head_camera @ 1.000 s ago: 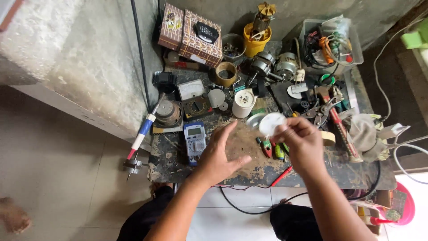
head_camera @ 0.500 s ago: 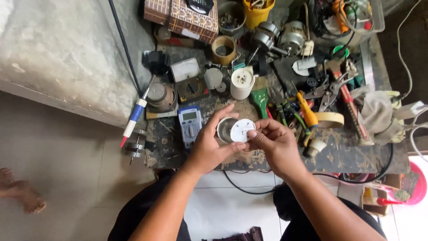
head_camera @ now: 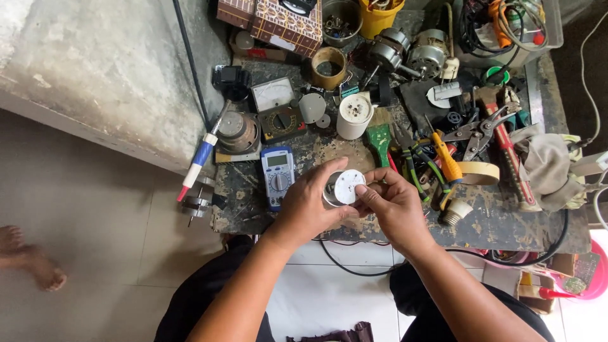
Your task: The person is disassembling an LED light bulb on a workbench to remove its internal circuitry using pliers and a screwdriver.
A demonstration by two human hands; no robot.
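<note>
A small round lamp body (head_camera: 330, 190) is gripped in my left hand (head_camera: 310, 206) above the front of the cluttered workbench (head_camera: 500, 221). The fingertips of my right hand (head_camera: 392, 202) pinch a white round disc (head_camera: 349, 186) and hold it against the open end of that body. Both hands meet just right of a blue digital multimeter (head_camera: 277, 176). A loose bulb base (head_camera: 457, 213) lies on the bench to the right of my right hand.
Pliers, cutters, an orange-handled tool (head_camera: 446, 161), a green brush (head_camera: 380, 142), a tape roll (head_camera: 478, 173), a white cylinder (head_camera: 353, 116), an analog meter (head_camera: 273, 95), small motors (head_camera: 411, 54) and boxes crowd the bench. A black cable (head_camera: 354, 269) hangs below. Someone's bare foot (head_camera: 28, 259) rests on the floor at the left.
The white disc went from my raised right hand down onto the round body in my left hand. Both hands came together and closer to the bench's front edge.
</note>
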